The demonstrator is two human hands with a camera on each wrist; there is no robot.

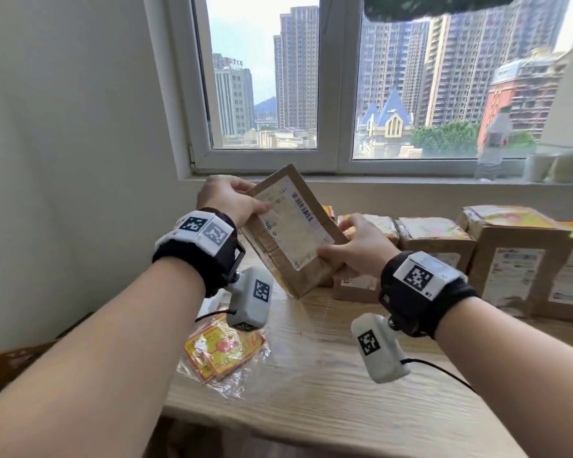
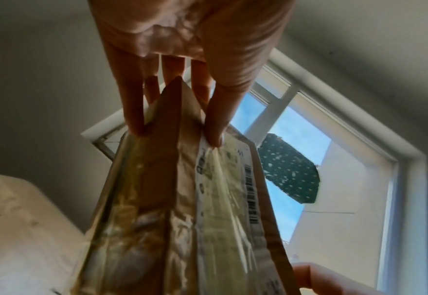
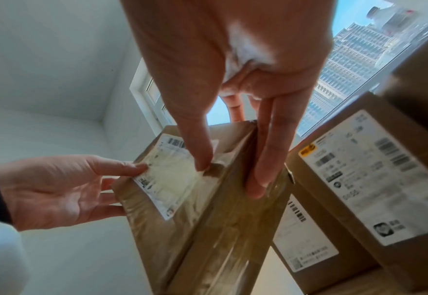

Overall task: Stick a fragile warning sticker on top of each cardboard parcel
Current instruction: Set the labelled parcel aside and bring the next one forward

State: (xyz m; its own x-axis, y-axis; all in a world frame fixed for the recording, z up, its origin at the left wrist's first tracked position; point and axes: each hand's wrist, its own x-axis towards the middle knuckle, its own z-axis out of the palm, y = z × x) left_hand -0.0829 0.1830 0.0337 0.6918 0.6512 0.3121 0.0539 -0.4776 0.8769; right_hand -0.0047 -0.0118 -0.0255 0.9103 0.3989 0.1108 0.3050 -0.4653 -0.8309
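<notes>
Brown cardboard fills my grip: a flat cardboard parcel lifted off the wooden table and tilted, its white shipping label facing me. My left hand clamps the far upper corner, thumb on the label face and fingers behind the box. My right hand clamps the near lower edge, thumb pressing the label and a finger along the taped side. Both hands are closed on this one box.

Below my left wrist, on the table, lies a clear bag of red-and-yellow fragile stickers. Beyond my right hand, a row of parcels stands under the window sill, several with yellow stickers on top. A plastic bottle stands on the sill further right.
</notes>
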